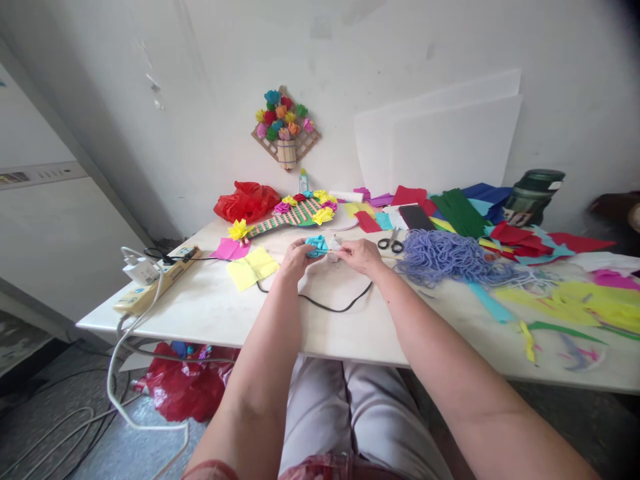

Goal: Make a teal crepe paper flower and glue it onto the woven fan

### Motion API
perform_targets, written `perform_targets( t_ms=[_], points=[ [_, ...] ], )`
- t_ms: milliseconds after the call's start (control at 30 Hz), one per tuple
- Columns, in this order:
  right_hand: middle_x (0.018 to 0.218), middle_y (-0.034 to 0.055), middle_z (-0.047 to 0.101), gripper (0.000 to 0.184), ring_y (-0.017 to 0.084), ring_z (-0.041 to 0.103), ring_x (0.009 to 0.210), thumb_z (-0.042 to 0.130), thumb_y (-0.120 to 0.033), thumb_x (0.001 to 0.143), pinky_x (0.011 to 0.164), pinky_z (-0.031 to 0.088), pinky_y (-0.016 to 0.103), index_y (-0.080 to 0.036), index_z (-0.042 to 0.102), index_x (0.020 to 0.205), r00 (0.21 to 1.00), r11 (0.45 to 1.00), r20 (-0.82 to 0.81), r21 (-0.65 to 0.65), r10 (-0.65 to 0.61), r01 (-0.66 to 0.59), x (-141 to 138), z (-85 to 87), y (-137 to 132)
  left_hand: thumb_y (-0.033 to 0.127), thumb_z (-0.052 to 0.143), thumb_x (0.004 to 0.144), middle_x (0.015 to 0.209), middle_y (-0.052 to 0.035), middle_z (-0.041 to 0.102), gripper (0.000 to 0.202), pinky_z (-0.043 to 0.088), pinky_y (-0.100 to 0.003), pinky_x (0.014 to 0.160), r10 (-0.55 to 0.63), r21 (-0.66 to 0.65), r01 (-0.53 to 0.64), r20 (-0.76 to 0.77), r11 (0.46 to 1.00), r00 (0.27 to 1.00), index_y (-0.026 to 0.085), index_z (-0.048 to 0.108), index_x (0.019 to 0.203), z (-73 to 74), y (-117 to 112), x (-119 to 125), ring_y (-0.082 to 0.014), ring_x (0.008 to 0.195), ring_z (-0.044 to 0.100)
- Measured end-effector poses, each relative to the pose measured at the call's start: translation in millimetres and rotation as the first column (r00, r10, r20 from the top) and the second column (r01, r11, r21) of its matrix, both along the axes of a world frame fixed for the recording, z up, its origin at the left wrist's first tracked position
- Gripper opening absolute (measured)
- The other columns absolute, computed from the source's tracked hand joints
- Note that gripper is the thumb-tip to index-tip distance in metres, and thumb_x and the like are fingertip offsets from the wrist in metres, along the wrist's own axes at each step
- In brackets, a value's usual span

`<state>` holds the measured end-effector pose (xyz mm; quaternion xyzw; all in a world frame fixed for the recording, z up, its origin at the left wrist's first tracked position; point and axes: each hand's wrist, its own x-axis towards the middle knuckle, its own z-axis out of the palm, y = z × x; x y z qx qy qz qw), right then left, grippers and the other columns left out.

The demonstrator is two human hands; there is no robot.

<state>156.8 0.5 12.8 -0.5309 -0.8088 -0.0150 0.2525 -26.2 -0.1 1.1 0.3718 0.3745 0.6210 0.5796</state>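
Observation:
My left hand (296,258) is closed around a crumpled blue paper flower (317,245) over the white table (210,313). Close beside it, my right hand (361,255) has its fingers pinched on a small whitish object (334,244) that I cannot make out, right next to the flower. A black cable (335,308) loops on the table just in front of both hands. Behind them lies a striped stick frame (295,217) decorated with yellow, pink and red paper flowers.
Scissors (390,243) and a heap of purple yarn (445,259) lie to the right, with coloured paper scraps (575,300) beyond. Yellow paper (251,268) and pink paper (230,249) sit to the left, near a power strip (157,280). A flower basket craft (285,127) hangs on the wall.

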Motion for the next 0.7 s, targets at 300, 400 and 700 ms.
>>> perform_targets(
  t_ms=[300, 400, 700],
  points=[
    [0.071, -0.0002, 0.072, 0.021, 0.014, 0.061, 0.065, 0.063, -0.042, 0.078, 0.058, 0.034, 0.023, -0.024, 0.074, 0.077, 0.987, 0.999, -0.157, -0.018, 0.037, -0.04, 2.7, -6.0, 7.1, 0.004, 0.061, 0.058, 0.063, -0.0026, 0.063, 0.016, 0.057, -0.038, 0.077, -0.055, 0.014, 0.055, 0.016, 0.998, 0.998, 0.013, 0.058, 0.071, 2.0, -2.0, 0.3, -0.0153, 0.063, 0.064],
    [0.073, 0.0, 0.072, 0.017, 0.015, 0.062, 0.069, 0.066, -0.039, 0.076, 0.06, 0.035, 0.024, -0.024, 0.074, 0.076, 0.988, 1.0, -0.154, 0.006, 0.007, -0.007, 1.8, -4.5, 6.0, 0.004, 0.06, 0.058, 0.063, -0.0026, 0.063, 0.015, 0.057, -0.038, 0.076, -0.047, 0.007, 0.047, 0.019, 0.999, 0.999, 0.013, 0.058, 0.07, 1.9, -2.0, 0.6, -0.0149, 0.061, 0.064],
    [0.071, -0.0002, 0.072, 0.015, 0.014, 0.061, 0.068, 0.069, -0.037, 0.073, 0.061, 0.036, 0.024, -0.023, 0.073, 0.074, 0.984, 1.0, -0.176, -0.013, 0.004, -0.006, 5.0, -2.8, 7.0, 0.005, 0.06, 0.06, 0.064, -0.0036, 0.064, 0.014, 0.057, -0.04, 0.077, -0.015, -0.001, 0.015, 0.016, 1.0, 1.0, 0.013, 0.058, 0.07, 0.7, -1.4, -0.5, -0.0168, 0.065, 0.065]
  ],
)
